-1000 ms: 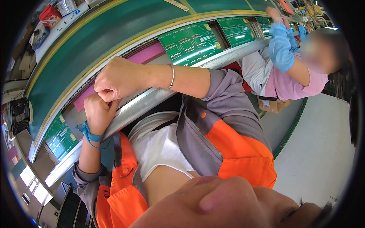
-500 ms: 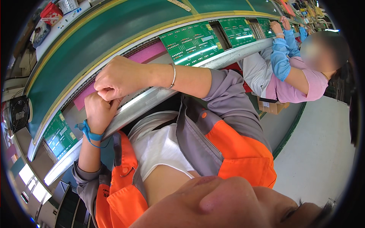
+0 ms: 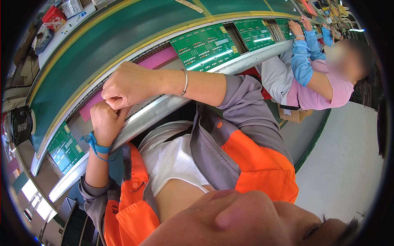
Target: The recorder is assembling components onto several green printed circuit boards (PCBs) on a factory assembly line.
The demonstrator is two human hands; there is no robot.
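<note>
My left hand (image 3: 106,123), with a blue strap (image 3: 95,144) at its wrist, is curled closed over the metal rail. My right hand (image 3: 130,85), wearing a silver bangle (image 3: 185,82), is closed like a fist and meets the left at the fingertips. Whatever lies between the fingers is hidden. Beneath and beyond the hands runs the line's track, with a pink sheet (image 3: 158,58) lying in it. A large green circuit board (image 3: 204,47) sits in the track to the right of my hands. Another green circuit board (image 3: 65,148) is at the lower left.
The silver rail (image 3: 154,110) runs between my body and the track. More boards (image 3: 255,32) continue to the right, where a co-worker in blue sleeves (image 3: 301,61) works. Beyond the track lies a green work surface (image 3: 98,47). A red bin (image 3: 54,18) and a black fan (image 3: 21,125) stand at the left.
My two hands stay pressed together in almost the same place. The boards at the right appear slightly farther left, and the co-worker's hands have shifted a little.
</note>
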